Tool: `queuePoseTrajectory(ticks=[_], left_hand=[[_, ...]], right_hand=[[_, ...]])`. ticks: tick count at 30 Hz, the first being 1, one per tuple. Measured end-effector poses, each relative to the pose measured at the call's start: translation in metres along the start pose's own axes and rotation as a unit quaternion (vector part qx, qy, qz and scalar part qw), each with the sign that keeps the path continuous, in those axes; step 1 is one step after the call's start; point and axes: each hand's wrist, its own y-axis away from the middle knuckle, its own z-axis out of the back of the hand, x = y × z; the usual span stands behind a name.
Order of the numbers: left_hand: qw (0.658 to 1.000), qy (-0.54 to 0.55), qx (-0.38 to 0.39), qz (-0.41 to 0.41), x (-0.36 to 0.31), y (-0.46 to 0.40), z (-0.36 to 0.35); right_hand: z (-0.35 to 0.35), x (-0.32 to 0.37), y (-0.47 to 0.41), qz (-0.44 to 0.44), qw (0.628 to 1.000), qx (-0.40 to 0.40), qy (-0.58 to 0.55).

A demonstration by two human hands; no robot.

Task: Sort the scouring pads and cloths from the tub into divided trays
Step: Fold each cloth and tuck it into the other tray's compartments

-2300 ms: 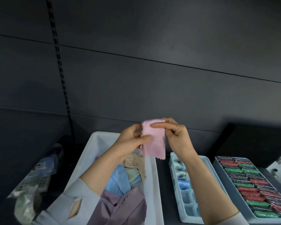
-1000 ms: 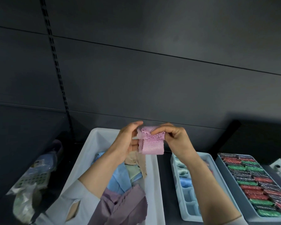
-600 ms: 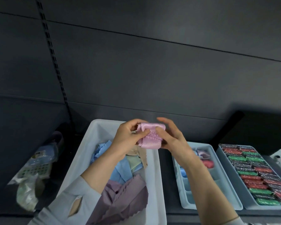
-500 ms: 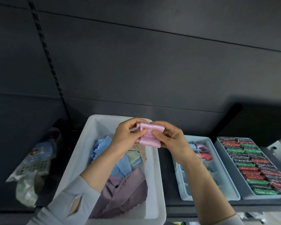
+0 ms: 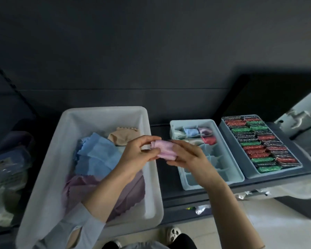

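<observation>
A small pink cloth (image 5: pixel 164 150), folded into a tight roll, is held between both hands above the gap between tub and tray. My left hand (image 5: pixel 137 152) pinches its left end; my right hand (image 5: pixel 187 155) grips its right side. Below on the left stands the white tub (image 5: pixel 66 153) holding blue (image 5: pixel 97 155), beige (image 5: pixel 123 136) and mauve (image 5: pixel 131 193) cloths. To the right is a light blue divided tray (image 5: pixel 235 169) with rolled cloths in its far compartments; the near ones look empty.
A second tray (image 5: pixel 276 174) at the right is packed with red, green and dark wrapped scouring pads. Plastic bags (image 5: pixel 5 169) lie at the far left. A dark wall panel rises behind the shelf. My shoe (image 5: pixel 172 234) shows on the floor below.
The flat pink cloth was folded and rolled small between both hands. My head tilted down, so tub, trays and floor now show more fully. The hands sit lower, near the divided tray.
</observation>
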Motion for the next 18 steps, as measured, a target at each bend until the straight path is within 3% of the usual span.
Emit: queuePoseTrajectory(ticks=[4, 7, 10, 13, 16, 18], left_hand=[[0.993, -0.113, 0.010, -0.033, 0.020, -0.004, -0.039], [0.989, -0.145, 0.015, -0.012, 0.041, -0.005, -0.075], [0.972, -0.228, -0.050, -0.028, 0.062, -0.018, -0.107], [0.913, -0.385, -0.107, -0.086, 0.076, -0.036, -0.137], [0.846, -0.511, -0.092, -0.123, 0.090, -0.058, -0.157], [0.799, -0.584, -0.083, -0.114, 0.096, -0.072, -0.158]], right_hand=[[0.053, -0.022, 0.006, -0.022, 0.997, 0.022, 0.075], [0.109, -0.031, 0.004, -0.037, 0.993, -0.042, 0.105], [0.166, -0.035, -0.010, 0.000, 0.956, -0.111, 0.271], [0.190, -0.035, -0.032, 0.069, 0.907, -0.087, 0.406], [0.190, -0.050, -0.058, 0.109, 0.854, -0.045, 0.507], [0.186, -0.062, -0.069, 0.126, 0.842, -0.026, 0.524]])
